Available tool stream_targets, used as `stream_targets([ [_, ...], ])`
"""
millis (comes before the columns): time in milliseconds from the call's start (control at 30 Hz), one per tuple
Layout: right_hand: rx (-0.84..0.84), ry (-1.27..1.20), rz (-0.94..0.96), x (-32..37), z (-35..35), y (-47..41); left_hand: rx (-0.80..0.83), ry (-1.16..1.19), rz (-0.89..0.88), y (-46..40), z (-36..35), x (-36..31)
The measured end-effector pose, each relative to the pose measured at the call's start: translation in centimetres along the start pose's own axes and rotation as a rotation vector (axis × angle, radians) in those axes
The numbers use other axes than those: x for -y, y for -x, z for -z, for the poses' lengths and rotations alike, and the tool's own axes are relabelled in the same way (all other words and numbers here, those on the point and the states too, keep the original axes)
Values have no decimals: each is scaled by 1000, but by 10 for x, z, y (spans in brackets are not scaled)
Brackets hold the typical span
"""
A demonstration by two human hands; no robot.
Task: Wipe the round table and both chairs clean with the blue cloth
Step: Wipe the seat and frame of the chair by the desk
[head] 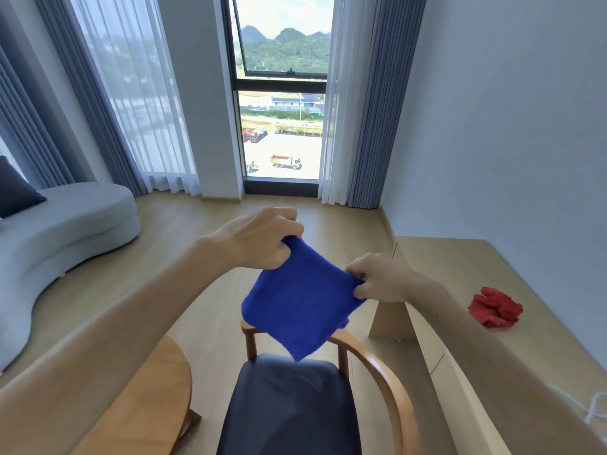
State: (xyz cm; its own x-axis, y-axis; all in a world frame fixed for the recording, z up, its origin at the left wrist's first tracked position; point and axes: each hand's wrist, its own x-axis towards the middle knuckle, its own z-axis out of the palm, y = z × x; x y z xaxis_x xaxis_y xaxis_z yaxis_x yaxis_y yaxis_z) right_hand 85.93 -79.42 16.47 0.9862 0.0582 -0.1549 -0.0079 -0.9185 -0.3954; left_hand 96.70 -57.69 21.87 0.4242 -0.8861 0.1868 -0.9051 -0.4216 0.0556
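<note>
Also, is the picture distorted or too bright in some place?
Head view: the wide lens bends the curtains and both forearms outward; the window is bright but readable; the blue cloth, pinched by the left hand and right hand, looks slightly soft.

Both arms extended; left grip [259, 239] and right grip [377, 277] pinched, fingers curled, raised mid-air.

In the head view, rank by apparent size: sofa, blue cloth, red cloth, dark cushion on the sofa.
1. Sofa
2. Blue cloth, enlarged by nearness to the camera
3. Dark cushion, partly cut off at the frame edge, and red cloth: too alike to rank
</note>
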Motion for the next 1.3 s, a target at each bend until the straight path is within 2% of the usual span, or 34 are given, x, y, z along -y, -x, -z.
stream_targets([
  [267,127,-134,80,19,-42,8,-83,-43,91,-4,2,-9],
  [500,2,-124,103,26,-49,1,-208,-11,149,-6,3,-10],
  [733,-127,-72,3,33,-54,1,-140,48,116,-3,6,-10],
  [933,-74,-235,7,48,-61,-6,-81,-3,153,-7,4,-20],
  [1133,-192,-40,-57,47,-59,-17,-38,-67,158,-7,3,-25],
  [1300,-119,93,-56,34,-43,-19,-29,-48,143,-1,3,-19],
])
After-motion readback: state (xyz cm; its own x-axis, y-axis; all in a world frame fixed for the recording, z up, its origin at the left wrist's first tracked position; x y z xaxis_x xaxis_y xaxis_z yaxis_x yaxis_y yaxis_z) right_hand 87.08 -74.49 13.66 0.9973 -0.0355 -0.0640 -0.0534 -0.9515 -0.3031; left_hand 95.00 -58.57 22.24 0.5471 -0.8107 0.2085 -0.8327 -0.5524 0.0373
